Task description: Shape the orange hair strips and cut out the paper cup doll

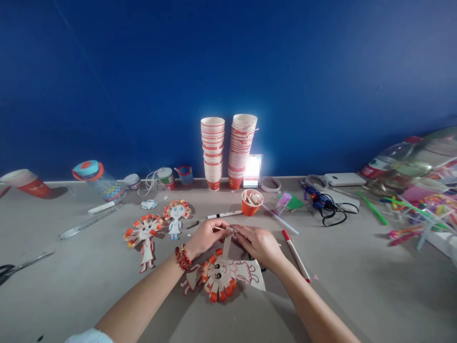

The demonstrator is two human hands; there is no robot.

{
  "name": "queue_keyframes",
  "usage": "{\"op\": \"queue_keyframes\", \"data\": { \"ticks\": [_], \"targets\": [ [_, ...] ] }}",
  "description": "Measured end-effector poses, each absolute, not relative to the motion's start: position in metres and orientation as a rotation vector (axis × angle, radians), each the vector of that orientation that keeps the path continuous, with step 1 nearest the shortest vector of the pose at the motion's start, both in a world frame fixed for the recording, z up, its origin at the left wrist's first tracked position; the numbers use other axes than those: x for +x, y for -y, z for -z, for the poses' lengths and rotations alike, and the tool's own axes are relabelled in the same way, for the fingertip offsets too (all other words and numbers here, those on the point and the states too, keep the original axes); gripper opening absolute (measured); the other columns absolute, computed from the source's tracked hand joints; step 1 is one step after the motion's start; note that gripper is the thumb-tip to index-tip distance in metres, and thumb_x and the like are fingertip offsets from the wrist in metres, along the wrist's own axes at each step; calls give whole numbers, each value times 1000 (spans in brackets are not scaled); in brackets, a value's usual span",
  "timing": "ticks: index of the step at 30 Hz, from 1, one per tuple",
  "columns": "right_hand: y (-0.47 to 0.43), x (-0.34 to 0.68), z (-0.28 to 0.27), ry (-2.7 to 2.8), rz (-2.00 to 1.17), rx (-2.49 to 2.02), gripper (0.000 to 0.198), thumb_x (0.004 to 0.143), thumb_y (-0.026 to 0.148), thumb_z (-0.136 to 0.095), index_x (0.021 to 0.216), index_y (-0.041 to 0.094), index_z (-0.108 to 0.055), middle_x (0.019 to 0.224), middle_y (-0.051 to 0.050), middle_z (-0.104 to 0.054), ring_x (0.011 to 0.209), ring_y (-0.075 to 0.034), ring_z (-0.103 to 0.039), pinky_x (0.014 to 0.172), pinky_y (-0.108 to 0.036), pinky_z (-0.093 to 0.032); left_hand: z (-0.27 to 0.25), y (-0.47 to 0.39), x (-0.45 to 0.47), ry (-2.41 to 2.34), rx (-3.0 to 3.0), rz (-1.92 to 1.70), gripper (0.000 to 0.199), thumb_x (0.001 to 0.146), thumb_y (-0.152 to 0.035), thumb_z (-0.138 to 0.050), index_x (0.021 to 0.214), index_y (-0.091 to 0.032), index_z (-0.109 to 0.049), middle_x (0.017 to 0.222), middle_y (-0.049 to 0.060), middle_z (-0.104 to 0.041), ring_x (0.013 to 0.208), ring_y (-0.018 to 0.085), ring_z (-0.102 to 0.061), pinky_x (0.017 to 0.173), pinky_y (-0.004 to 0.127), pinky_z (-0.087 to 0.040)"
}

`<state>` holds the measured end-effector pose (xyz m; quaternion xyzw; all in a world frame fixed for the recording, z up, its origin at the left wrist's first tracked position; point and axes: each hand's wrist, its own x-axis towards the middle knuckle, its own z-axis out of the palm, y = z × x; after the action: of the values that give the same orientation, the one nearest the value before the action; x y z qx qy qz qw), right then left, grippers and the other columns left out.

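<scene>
My left hand (210, 234), with red bead bracelets at its wrist, pinches the upper end of a paper strip (227, 247). From the other side my right hand (257, 242) closes its fingers on the same end. A thin pale stick (218, 228) shows at the fingertips; how the strip lies against it is mostly hidden. The strip rises from a paper doll's head (218, 274) edged with curled orange strips. Beside that head lies a white paper piece with a drawn dress and legs (248, 272). Another small doll body (192, 278) is partly under the left wrist.
Two finished-looking paper dolls (145, 233) lie left. Behind stand two cup stacks (213, 152) and an orange cup of scraps (252, 204). A red marker (296, 256) lies right, near a glue gun (321, 199). Scissors (26, 267) are far left; straws and bottles crowd the right.
</scene>
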<state>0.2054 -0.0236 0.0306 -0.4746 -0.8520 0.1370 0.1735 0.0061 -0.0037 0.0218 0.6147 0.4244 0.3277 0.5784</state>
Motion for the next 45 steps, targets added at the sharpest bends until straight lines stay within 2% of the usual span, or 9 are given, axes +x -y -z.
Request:
{"op": "queue_keyframes", "data": {
  "ticks": [3,5,13,21,30,39,43,45],
  "targets": [
    [24,203,-29,2380,-433,-1270,32,94,24,-41,121,25,-57,115,-4,-66,97,-21,-64,79,-28,-47,-22,4,6,-991,1462,-743,32,76,-44,-63,84,-13,-66,69,1,-59,60,11,-49,59,22,-39],
    [24,201,-26,2352,-456,-1265,31,93,24,-41,120,24,-57,114,-5,-67,98,-21,-63,81,-28,-46,-20,4,7,-991,1502,-736,33,78,-45,-61,83,-13,-65,66,1,-58,59,11,-48,58,22,-39],
    [27,194,-23,2198,-538,-1270,22,88,21,-47,98,23,-66,90,-4,-70,82,-19,-63,72,-26,-45,-8,5,8,-1074,1572,-767,31,77,-45,-61,78,-14,-61,64,0,-58,58,12,-51,55,22,-39],
    [23,196,-18,2105,-678,-1212,18,81,14,-49,87,22,-64,81,-1,-67,70,-15,-61,62,-21,-43,-12,6,8,-999,1442,-754,33,74,-45,-65,70,-13,-59,60,-2,-54,56,11,-51,54,21,-38],
    [20,197,-15,2057,-701,-1079,14,74,10,-47,74,20,-56,82,-4,-63,71,-16,-58,66,-24,-44,-12,5,7,-941,1403,-737,37,76,-50,-61,74,-13,-61,62,-1,-55,58,11,-50,58,23,-40],
    [22,196,-17,2035,-725,-1289,9,75,17,-52,81,21,-57,68,1,-61,61,-15,-56,55,-21,-41,-11,3,5,-951,1499,-718,37,75,-50,-63,78,-13,-64,68,2,-60,62,13,-52,58,22,-40],
    [23,197,-22,2075,-782,-1218,14,78,14,-49,87,21,-58,73,1,-63,61,-13,-56,57,-21,-40,-14,4,5,-948,1533,-706,36,77,-48,-61,79,-13,-64,68,3,-61,62,13,-53,58,23,-40],
    [23,198,-24,2063,-813,-1220,10,81,17,-50,85,21,-58,73,1,-63,61,-13,-56,57,-21,-40,-16,5,5,-946,1575,-709,33,78,-46,-60,80,-13,-64,71,3,-62,64,14,-54,59,23,-40]
  ]
}}
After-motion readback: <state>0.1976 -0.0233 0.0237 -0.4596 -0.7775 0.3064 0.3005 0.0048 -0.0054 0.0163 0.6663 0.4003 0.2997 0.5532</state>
